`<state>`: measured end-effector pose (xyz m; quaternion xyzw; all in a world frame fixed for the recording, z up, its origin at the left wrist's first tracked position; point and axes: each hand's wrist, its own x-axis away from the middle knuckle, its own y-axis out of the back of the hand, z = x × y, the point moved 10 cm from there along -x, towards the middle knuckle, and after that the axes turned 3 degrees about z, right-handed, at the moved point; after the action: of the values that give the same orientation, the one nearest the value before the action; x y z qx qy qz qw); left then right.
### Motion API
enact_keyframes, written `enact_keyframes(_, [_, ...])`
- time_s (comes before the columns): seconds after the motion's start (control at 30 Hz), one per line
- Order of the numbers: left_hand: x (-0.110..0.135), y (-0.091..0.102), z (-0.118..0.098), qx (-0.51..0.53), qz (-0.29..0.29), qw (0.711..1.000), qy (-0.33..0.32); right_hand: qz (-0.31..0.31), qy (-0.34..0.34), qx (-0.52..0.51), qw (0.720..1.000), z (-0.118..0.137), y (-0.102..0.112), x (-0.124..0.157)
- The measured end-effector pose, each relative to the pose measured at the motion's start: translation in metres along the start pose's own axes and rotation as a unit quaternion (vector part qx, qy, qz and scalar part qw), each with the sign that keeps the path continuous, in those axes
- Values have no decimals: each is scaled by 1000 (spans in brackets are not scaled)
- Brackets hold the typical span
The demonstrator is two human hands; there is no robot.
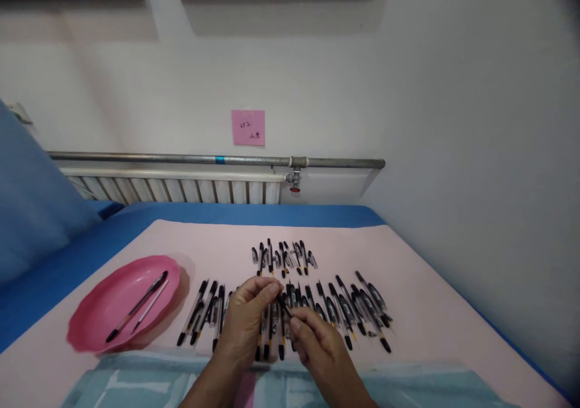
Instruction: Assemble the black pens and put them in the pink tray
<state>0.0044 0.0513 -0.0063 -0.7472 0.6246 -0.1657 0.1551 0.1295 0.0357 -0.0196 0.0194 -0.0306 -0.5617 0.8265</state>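
Observation:
My left hand (249, 314) and my right hand (319, 341) meet above the pink sheet, thumbs and fingers pinched on the two ends of a slim black pen part (285, 304). Its ends are hidden by my fingertips. Below and around my hands lie several clear-barrelled pens (208, 311) with black ends, along with loose black caps (347, 307). Some of these pieces are covered by my hands. Farther back, a smaller group of pen parts (281, 257) lies in a row.
To the left stands a pink oval dish (81, 329) holding a pen (138, 305) and a white refill (150, 306). A blue patterned cloth (149, 378) lies along the near edge. Behind the table are a radiator (190, 189), a pipe (172, 158) and a pink note (248, 128).

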Motion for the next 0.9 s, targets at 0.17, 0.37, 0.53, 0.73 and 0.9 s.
enact_keyframes(0.17, [4, 1, -13, -45, -9, 998, -33, 52, -90, -172, 980, -11, -18, 0])
enact_keyframes(0.37, [5, 1, -17, -21, -14, 999, -40, 68, -136, -290, 945, -13, -31, 2])
enact_keyframes(0.53, [5, 0, -19, -19, -2, 998, -54, 90, -155, -332, 926, -17, -35, 4])
enact_keyframes(0.73, [3, 2, -5, -23, 4, 1000, -4, 64, -142, -299, 942, -17, -31, 3])
enact_keyframes(0.9, [1, 4, 3, -35, 1, 999, 19, -15, -71, -153, 986, -17, -8, -2])
